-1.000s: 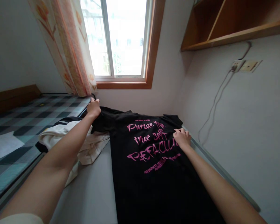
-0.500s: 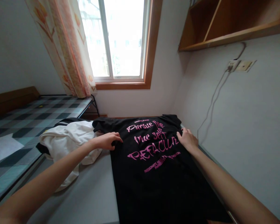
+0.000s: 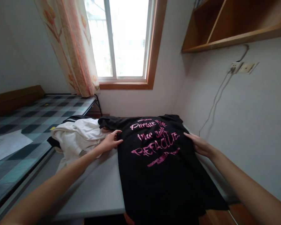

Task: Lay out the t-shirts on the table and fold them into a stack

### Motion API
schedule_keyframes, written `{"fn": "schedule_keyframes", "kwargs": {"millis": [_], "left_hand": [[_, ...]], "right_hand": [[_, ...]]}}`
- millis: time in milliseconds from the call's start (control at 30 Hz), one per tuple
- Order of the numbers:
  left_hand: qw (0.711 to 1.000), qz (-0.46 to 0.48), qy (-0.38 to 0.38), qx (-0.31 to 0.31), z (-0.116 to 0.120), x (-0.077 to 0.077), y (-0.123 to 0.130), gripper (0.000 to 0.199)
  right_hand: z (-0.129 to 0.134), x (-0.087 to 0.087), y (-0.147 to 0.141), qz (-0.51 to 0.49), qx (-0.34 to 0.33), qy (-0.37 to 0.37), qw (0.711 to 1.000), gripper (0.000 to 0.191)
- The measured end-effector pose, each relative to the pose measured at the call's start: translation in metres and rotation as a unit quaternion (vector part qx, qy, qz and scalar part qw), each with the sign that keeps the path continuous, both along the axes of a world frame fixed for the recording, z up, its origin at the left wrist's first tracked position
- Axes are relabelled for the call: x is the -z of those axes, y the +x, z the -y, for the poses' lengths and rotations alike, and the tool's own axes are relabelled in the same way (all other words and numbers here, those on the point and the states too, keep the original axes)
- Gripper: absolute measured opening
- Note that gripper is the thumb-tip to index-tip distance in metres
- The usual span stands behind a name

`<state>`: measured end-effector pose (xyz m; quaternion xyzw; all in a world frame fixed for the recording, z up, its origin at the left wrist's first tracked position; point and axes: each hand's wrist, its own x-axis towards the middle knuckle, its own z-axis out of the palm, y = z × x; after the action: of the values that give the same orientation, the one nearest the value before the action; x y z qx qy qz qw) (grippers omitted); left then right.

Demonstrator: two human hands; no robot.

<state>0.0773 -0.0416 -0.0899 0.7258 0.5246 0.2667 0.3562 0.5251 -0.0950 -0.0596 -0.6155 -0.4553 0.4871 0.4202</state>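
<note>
A black T-shirt (image 3: 159, 184) with pink lettering lies spread over the light table, sleeves toward the window and hem hanging over the near edge. My left hand (image 3: 109, 141) is at the shirt's left side below the sleeve, thumb and forefinger apart and touching the fabric's edge. On the opposite side my right hand (image 3: 200, 144) has the shirt's right edge between its fingers; the fingers beneath are partly hidden. Left of the shirt sits a crumpled white garment (image 3: 72, 134), with a dark striped cloth (image 3: 76, 118) behind it.
The pale tabletop (image 3: 100, 190) shows beside the shirt. A bed with a checked mattress (image 3: 67, 104) adjoins it on the left, carrying a white paper sheet (image 3: 9, 145). A cable (image 3: 214, 103) runs down the right wall beneath a wooden shelf (image 3: 215, 40).
Both hands have shifted on the shirt's sides; the left fingers have spread apart. The right hand has slid outward to the edge. The view has tilted slightly, showing the hem and table's near edge.
</note>
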Motion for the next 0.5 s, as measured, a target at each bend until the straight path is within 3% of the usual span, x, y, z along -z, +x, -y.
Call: {"fn": "schedule_keyframes", "kwargs": {"millis": [100, 200, 333, 500], "left_hand": [[0.990, 0.098, -0.105, 0.004, 0.006, -0.003, 0.007, 0.065], [0.982, 0.112, -0.154, 0.015, 0.011, -0.005, 0.005, 0.062], [0.985, 0.106, -0.138, -0.011, 0.008, -0.007, -0.011, 0.049], [0.986, 0.111, -0.109, -0.062, -0.001, -0.004, -0.031, 0.053]], "right_hand": [[0.009, -0.006, -0.002, -0.054, 0.006, -0.015, 0.998, 0.018], [0.015, -0.008, 0.005, -0.044, 0.024, -0.058, 0.997, 0.018], [0.025, -0.015, 0.030, -0.025, 0.099, -0.106, 0.989, 0.037], [0.044, -0.021, 0.065, -0.002, 0.029, -0.165, 0.986, 0.021]]}}
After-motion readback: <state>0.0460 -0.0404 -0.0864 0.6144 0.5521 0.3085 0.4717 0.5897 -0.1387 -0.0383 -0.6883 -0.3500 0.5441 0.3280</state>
